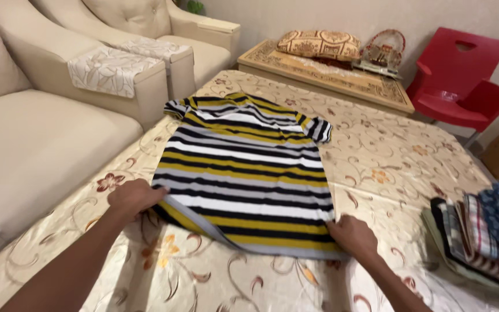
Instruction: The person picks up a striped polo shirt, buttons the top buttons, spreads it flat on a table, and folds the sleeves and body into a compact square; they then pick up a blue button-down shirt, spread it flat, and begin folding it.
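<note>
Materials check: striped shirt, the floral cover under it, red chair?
Striped shirt: looks like soft knit fabric, matte; it lies limp and flat, hem pinched by left hand and right hand.
Floral cover: probably satin-like synthetic cloth; glossy sheen and fine wrinkles.
Red chair: likely moulded plastic; smooth, one-piece, slightly shiny, with a cut-out grip slot.

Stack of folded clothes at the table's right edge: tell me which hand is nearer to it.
Right. The right hand grips the striped shirt's hem corner, on the side toward the stack of folded clothes; the left hand holds the opposite corner, far across the shirt.
</note>
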